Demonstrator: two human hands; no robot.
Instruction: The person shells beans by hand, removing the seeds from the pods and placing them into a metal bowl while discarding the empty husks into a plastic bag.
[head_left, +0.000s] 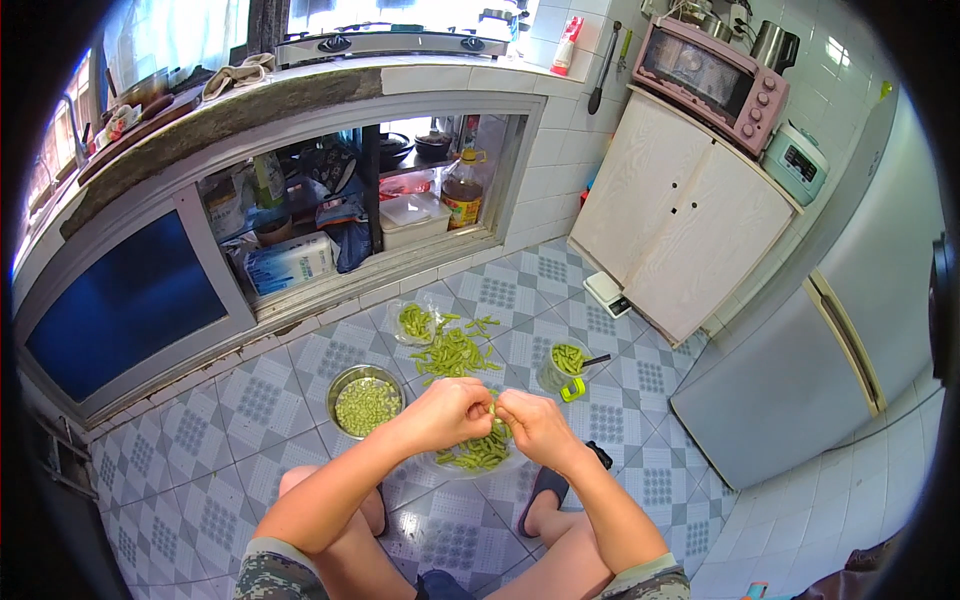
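Note:
My left hand (456, 409) and my right hand (534, 424) meet in front of me, fingers pinched together on one green bean pod (493, 409), mostly hidden by the fingers. Below them, more pods (480, 452) lie on a clear plastic bag (450, 469). To the left stands a round steel bowl (331, 390) with shelled green beans (367, 406) in it. Beyond my hands a loose heap of pods (456, 352) lies on the floor, beside a clear plastic bag of pods (415, 322). At the right, a clear container with a green handle (573, 389) holds pods.
My slippered feet (546, 491) rest on the tiled floor (442, 540) either side of the bag. A white kitchen scale (604, 292) is by the pale cabinet (675, 225). The refrigerator (787, 375) stands right; low cupboards with a blue sliding door (127, 300) run along the left.

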